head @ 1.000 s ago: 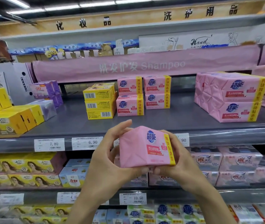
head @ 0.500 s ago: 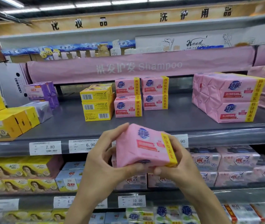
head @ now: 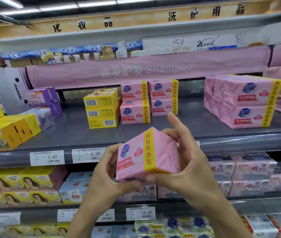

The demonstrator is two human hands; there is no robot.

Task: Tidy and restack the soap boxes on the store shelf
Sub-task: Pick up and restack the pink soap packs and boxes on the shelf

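The pink soap pack [head: 144,157] is gripped between curled fingers: left hand [head: 105,176] at its 9 o'clock, right hand [head: 193,169] at 3 o'clock, both thumbs underneath.

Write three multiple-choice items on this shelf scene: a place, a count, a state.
1. Where does the barcoded yellow stack stand? A left of the small pink stacks; B on the bottom shelf; C in a hand.
2. How many boxes does it have? A two; B three; C five.
3. What holds the pink pack? A one hand; B both hands; C the shelf.
Key: 1 A, they stand side by side; 2 B, three barcodes show; 3 B, left hand and right hand grip it.
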